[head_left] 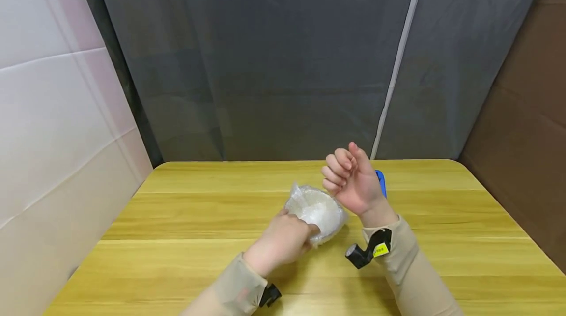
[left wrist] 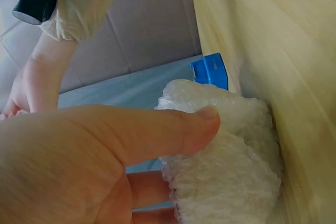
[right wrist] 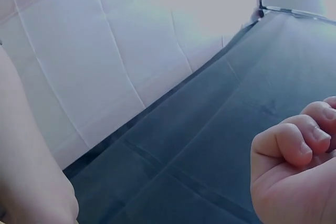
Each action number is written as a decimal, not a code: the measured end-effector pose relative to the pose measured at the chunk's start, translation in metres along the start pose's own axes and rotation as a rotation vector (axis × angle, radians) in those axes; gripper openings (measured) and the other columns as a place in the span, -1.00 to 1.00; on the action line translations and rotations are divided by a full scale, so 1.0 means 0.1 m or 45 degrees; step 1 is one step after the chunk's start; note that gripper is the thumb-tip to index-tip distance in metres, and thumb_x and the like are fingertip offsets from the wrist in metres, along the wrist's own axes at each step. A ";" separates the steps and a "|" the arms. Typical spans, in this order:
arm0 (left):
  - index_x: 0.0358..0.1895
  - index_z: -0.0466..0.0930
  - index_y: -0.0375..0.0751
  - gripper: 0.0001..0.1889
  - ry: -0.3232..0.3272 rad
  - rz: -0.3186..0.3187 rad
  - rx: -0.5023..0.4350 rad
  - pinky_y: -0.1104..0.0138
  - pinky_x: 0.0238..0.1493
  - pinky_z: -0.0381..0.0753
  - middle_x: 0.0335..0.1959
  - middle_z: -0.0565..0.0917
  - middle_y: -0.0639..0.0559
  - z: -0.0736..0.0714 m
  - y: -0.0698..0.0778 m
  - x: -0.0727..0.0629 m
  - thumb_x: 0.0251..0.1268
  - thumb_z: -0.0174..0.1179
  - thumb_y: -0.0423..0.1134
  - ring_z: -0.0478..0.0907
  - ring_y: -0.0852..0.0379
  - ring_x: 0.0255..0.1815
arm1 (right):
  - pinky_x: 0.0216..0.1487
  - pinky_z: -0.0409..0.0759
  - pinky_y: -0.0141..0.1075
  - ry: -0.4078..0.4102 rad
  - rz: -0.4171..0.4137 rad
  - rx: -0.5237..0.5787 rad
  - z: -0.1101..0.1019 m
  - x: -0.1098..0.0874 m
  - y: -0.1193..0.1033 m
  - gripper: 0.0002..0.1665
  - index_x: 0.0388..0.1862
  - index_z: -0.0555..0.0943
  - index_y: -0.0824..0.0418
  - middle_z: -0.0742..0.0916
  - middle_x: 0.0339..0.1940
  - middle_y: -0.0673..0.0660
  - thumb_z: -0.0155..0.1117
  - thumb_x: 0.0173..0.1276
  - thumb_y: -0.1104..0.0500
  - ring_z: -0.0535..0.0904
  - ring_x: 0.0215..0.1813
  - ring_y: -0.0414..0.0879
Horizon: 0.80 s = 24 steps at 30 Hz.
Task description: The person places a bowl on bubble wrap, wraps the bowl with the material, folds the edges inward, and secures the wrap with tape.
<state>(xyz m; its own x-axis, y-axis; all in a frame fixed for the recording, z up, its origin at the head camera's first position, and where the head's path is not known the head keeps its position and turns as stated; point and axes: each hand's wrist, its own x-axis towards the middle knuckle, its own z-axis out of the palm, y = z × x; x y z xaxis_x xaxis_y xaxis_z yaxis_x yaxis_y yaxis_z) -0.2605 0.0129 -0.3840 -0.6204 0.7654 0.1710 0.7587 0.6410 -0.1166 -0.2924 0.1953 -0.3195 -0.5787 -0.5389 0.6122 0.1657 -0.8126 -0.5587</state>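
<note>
A round, bowl-shaped thing wrapped in clear bubble wrap (head_left: 319, 210) is above the middle of the table, its hollow side facing up toward the head camera. My left hand (head_left: 285, 238) grips its near left edge. In the left wrist view the thumb (left wrist: 197, 129) lies over the bubble wrap (left wrist: 226, 182), with fingers behind it. My right hand (head_left: 353, 178) is raised just beyond the wrap's right side, palm toward me, fingers curled and thumb up. Nothing shows inside those curled fingers (right wrist: 289, 142) in the right wrist view, though part of the hand is cut off.
A blue plastic object (head_left: 381, 183) is on the table behind my right hand, mostly hidden; the left wrist view shows more of this blue object (left wrist: 211, 71). The wooden table (head_left: 177, 217) meets a grey curtain at the back, with white and brown panels at the sides.
</note>
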 end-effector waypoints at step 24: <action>-0.24 0.63 0.08 -0.76 -0.016 -0.308 0.121 0.25 -0.38 0.45 -0.56 0.61 0.12 0.09 0.11 0.15 0.16 0.30 0.10 0.50 0.11 -0.54 | -0.59 -0.14 -0.39 0.144 -0.057 -0.018 -0.09 0.03 -0.08 -0.37 -0.75 0.04 0.13 0.09 -0.77 -0.03 -0.35 0.63 0.04 -0.09 -0.69 -0.17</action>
<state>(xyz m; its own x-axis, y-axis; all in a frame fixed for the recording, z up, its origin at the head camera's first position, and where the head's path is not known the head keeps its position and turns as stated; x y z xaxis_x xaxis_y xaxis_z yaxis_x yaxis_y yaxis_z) -0.2633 0.0313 -0.3913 -0.7843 0.5896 0.1928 0.5665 0.8074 -0.1650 -0.3027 0.2021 -0.3189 -0.6718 -0.4730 0.5700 0.1269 -0.8317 -0.5406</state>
